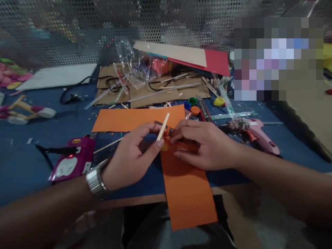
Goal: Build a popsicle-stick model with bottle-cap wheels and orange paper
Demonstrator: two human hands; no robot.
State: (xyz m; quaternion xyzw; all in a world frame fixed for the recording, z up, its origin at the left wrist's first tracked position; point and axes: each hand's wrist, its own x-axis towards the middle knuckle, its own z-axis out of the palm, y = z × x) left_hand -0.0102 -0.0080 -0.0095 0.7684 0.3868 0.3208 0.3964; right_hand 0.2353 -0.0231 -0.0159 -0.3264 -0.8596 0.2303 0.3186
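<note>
At frame centre my left hand (129, 155) pinches a stick (163, 127) upright; my right hand (199, 145) presses curled fingers on the orange strip (186, 186), which overhangs the desk (23, 166) edge. I judge the strip could slide off or crease if my pressure shifts.

The orange paper strip (188, 193) is matt and smooth, the stick (163, 126) pale bare wood, the wristwatch (96, 180) brushed metal, the glue gun (259, 133) glossy pink plastic, and the cardboard sheet (155, 93) rough and matt brown.
</note>
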